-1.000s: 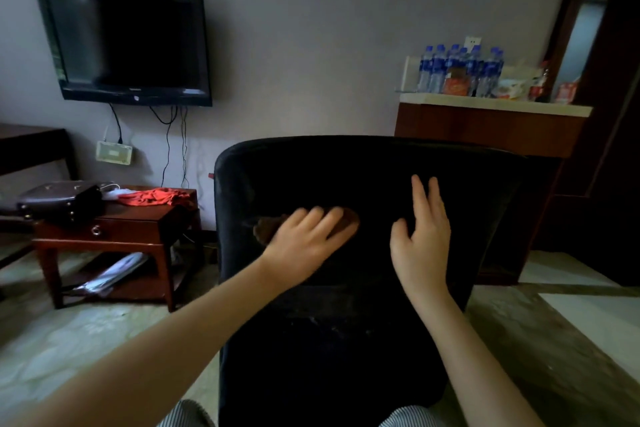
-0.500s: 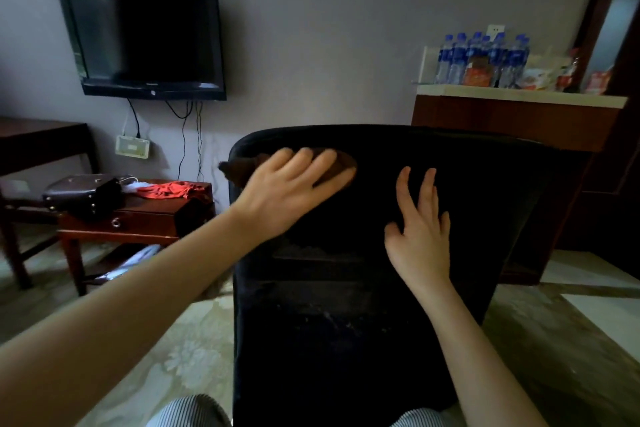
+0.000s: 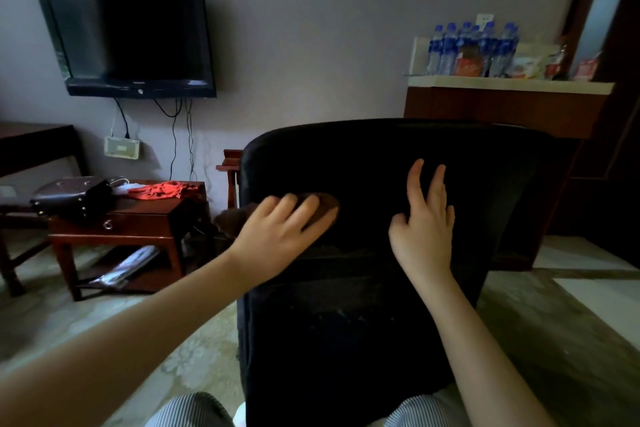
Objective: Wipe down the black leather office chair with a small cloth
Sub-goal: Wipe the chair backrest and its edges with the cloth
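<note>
While left grip (image 3: 277, 236) presses cloth (image 3: 231, 220) flat | right grip (image 3: 424, 232) spread on chair (image 3: 346, 340) | table (image 3: 138, 218) beside

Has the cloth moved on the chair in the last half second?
Yes. The cloth under the left hand has slid down from the top edge of the chair, lower on the backrest's left side.

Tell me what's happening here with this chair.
A person is wiping the back of a black chair. The left hand presses a brown cloth flat against it near its left edge, and part of the cloth sticks out past that edge. The right hand rests flat on the chair beside it, apparently steadying it.
</note>
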`<move>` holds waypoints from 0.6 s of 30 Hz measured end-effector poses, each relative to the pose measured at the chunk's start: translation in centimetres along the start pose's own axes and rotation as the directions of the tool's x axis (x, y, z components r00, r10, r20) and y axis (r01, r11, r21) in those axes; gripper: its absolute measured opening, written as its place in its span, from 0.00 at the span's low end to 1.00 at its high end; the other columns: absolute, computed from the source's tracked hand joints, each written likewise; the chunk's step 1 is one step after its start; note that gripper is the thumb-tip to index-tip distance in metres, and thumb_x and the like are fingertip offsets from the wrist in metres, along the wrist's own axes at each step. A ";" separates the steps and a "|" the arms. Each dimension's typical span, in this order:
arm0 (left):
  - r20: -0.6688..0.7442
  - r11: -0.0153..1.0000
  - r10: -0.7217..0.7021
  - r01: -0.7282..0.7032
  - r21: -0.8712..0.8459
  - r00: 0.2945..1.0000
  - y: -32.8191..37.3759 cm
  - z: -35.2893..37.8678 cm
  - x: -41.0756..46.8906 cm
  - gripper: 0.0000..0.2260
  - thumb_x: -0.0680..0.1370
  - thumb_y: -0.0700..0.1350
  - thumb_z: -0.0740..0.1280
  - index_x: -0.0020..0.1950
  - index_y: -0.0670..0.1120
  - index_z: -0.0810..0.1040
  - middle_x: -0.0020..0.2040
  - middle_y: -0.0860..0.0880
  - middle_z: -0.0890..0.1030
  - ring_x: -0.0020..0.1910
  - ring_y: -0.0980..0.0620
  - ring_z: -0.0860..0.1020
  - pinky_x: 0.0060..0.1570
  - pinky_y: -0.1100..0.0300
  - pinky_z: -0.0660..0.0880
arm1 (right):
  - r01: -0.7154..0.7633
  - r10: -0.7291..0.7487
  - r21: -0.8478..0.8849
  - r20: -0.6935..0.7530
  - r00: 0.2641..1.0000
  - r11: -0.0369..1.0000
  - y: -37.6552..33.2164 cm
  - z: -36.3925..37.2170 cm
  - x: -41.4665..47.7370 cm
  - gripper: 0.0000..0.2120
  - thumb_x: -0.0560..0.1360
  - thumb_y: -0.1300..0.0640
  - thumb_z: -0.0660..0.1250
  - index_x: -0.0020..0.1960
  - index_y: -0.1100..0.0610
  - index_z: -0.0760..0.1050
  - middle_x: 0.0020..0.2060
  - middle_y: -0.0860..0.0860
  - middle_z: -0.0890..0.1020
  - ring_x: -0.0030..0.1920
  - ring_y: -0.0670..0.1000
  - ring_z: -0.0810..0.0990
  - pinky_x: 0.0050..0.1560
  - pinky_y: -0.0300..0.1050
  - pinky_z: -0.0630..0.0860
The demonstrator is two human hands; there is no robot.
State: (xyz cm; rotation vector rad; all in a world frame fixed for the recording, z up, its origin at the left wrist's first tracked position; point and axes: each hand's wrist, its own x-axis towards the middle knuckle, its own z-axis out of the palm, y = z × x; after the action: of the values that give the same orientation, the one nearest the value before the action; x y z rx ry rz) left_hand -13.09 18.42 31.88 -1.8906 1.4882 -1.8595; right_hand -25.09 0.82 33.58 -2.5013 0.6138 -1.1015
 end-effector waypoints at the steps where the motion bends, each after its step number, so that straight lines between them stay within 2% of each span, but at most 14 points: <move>1: 0.022 1.000 0.010 -0.010 -0.012 1.000 0.7 0.4 -0.7 0.20 0.74 0.35 0.58 0.64 0.45 0.75 0.57 0.41 0.69 0.46 0.43 0.68 0.43 0.53 0.64 | -0.010 0.010 -0.005 -0.007 1.000 1.000 -0.3 0.1 -0.2 0.35 0.77 0.63 0.57 0.77 0.51 0.42 0.76 0.55 0.42 0.76 0.55 0.44 0.74 0.55 0.45; 3: 0.053 0.999 0.029 -0.027 -0.036 0.998 1.8 0.8 -1.8 0.21 0.74 0.36 0.57 0.65 0.45 0.73 0.58 0.41 0.69 0.48 0.43 0.69 0.45 0.53 0.64 | -0.004 0.002 -0.021 -0.067 0.998 1.000 -1.3 0.3 -0.8 0.34 0.78 0.60 0.58 0.77 0.55 0.43 0.76 0.57 0.44 0.76 0.58 0.47 0.74 0.54 0.46; 6: 0.081 0.994 0.096 -0.091 -0.068 0.992 2.0 0.8 -2.6 0.21 0.73 0.39 0.58 0.66 0.46 0.67 0.58 0.42 0.68 0.49 0.44 0.69 0.47 0.54 0.64 | 0.148 -0.162 -0.085 -0.202 0.966 0.985 -3.1 1.2 -2.5 0.31 0.77 0.53 0.57 0.76 0.60 0.50 0.74 0.62 0.55 0.73 0.62 0.58 0.71 0.56 0.54; 8: 0.087 0.985 0.167 -0.162 -0.063 0.982 1.4 0.5 -2.8 0.22 0.71 0.39 0.61 0.66 0.46 0.67 0.59 0.43 0.68 0.50 0.44 0.69 0.48 0.54 0.64 | 0.244 -0.271 -0.167 -0.166 0.948 0.955 -3.8 2.2 -3.4 0.30 0.76 0.49 0.53 0.75 0.57 0.53 0.73 0.61 0.60 0.71 0.62 0.62 0.68 0.57 0.56; 10: 0.092 0.981 0.193 -0.191 -0.028 0.977 0.2 -0.1 -2.5 0.25 0.69 0.38 0.64 0.65 0.46 0.67 0.59 0.43 0.68 0.52 0.44 0.68 0.49 0.54 0.64 | 0.257 -0.286 -0.201 -0.128 0.950 0.945 -3.8 3.2 -3.4 0.29 0.77 0.47 0.51 0.75 0.54 0.54 0.73 0.60 0.61 0.71 0.63 0.63 0.67 0.59 0.57; 14: -0.029 0.998 0.065 -0.065 0.006 0.997 -3.8 -2.4 -0.8 0.22 0.72 0.38 0.60 0.66 0.48 0.68 0.57 0.43 0.68 0.51 0.44 0.69 0.48 0.54 0.65 | 0.236 -0.282 -0.290 -0.129 0.951 0.928 -3.3 4.0 -2.7 0.28 0.77 0.47 0.51 0.75 0.54 0.54 0.72 0.61 0.62 0.70 0.64 0.65 0.66 0.63 0.61; 18: -0.121 1.000 -0.005 0.008 0.020 0.993 -8.1 -4.1 1.6 0.19 0.75 0.40 0.60 0.65 0.51 0.69 0.57 0.43 0.68 0.50 0.43 0.69 0.47 0.52 0.66 | 0.225 -0.288 -0.351 -0.138 0.948 0.909 -3.2 4.4 -2.5 0.29 0.77 0.47 0.52 0.75 0.57 0.55 0.71 0.63 0.63 0.69 0.66 0.65 0.67 0.63 0.61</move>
State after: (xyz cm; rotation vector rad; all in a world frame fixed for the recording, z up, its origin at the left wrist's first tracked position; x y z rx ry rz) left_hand -12.37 23.77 39.38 -1.8053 1.4924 -2.0178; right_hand -22.43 5.41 30.72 -2.8525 0.5686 -1.4494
